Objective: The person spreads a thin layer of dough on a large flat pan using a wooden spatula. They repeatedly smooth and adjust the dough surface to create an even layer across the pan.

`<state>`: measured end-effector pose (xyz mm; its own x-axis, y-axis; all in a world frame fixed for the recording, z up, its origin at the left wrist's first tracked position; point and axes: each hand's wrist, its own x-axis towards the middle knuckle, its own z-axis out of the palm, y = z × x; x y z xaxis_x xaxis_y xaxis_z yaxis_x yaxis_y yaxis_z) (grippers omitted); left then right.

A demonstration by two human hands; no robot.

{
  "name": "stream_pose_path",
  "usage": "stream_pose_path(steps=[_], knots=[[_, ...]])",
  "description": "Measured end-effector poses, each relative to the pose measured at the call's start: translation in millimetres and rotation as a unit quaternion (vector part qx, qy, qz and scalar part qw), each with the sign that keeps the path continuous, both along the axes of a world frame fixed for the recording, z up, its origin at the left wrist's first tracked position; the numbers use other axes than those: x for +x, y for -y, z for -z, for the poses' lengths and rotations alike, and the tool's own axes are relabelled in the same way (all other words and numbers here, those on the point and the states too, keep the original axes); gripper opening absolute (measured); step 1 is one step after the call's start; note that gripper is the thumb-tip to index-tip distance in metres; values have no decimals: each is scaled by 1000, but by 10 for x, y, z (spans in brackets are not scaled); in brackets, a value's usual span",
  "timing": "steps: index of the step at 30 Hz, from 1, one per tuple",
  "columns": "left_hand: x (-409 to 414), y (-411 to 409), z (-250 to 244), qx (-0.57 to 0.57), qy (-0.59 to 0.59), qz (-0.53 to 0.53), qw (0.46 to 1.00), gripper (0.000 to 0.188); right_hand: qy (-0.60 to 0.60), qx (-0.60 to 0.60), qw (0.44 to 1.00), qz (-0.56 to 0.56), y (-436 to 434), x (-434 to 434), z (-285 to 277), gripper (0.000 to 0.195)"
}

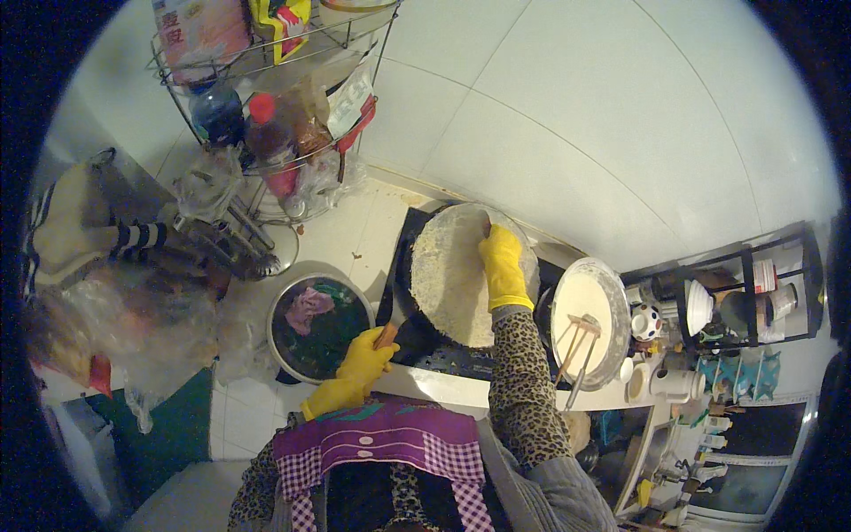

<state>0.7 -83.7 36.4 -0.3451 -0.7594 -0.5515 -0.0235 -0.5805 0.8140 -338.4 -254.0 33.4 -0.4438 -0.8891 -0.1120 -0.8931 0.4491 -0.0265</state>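
A wide round griddle (459, 279) with a thin pale flatbread or crepe layer on it sits on a black cooktop (432, 359). Over the upper right part of that layer is my right hand (505, 266) in a yellow rubber glove, closed on a dark-edged tool that is mostly hidden. My left hand (365, 362), also gloved in yellow, grips a wooden handle (387, 336) at the griddle's lower left; the far end of that tool is hard to make out. To the right stands a bowl of pale batter (585, 292) with a wooden T-shaped spreader (585, 324) and a metal-handled utensil in it.
A round basin (279, 306) holding a pink cloth (309, 309) is left of the cooktop. Behind it stands a wire rack (272, 166) with bottles and packets. Plastic bags lie farther left. A white mug (675, 384) and a black dish rack (751, 286) are at the right.
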Motion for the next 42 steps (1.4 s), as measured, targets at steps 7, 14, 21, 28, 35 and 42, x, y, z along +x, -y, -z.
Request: stream_pose_path(steps=[7, 14, 21, 28, 35, 42], knots=[[159, -41, 25, -8, 10, -3, 1000, 45, 35, -19, 999, -6, 47, 181, -128, 32], [151, -69, -18, -14, -2, -24, 1000, 45, -1, 8, 998, -64, 84, 130, -51, 32], [67, -31, -25, -53, 26, -22, 998, 44, -35, 40, 986, -160, -11, 557, -191, 29], [2, -31, 13, -70, -3, -29, 997, 41, -24, 29, 973, -226, -380, 843, -68, 32], [-24, -72, 229, -73, -16, -63, 995, 38, 33, -20, 964, -263, -776, 1253, -280, 31], [-22, -61, 249, -98, -30, -62, 993, 37, 86, -42, 963, -254, -1086, 1308, -94, 20]])
